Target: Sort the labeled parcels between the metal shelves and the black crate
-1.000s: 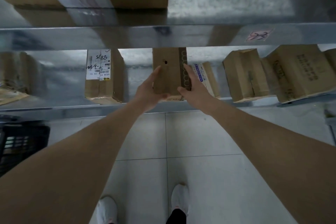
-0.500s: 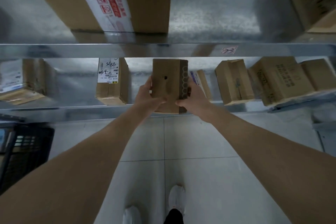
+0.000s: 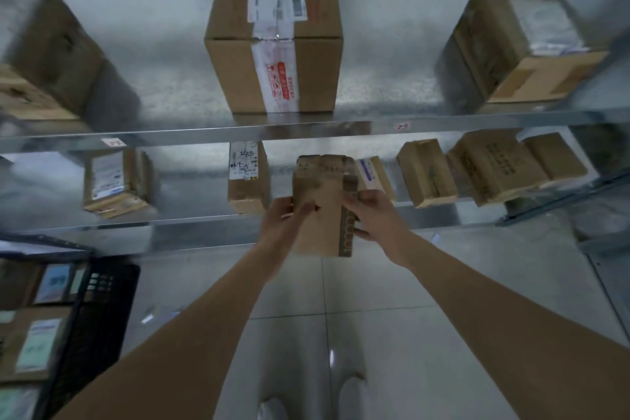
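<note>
A tall, narrow brown cardboard parcel [image 3: 322,211] with a dark printed strip down its right edge is held upright in front of the lower metal shelf [image 3: 204,220]. The left hand [image 3: 281,220] grasps its left side, thumb across the front face; the right hand [image 3: 370,211] grips the right edge — fingers curled over the strip. Whether its base touches the shelf lip is hard to tell through the blur. The black slatted plastic crate [image 3: 99,310] sits low at left, with labelled parcels inside.
</note>
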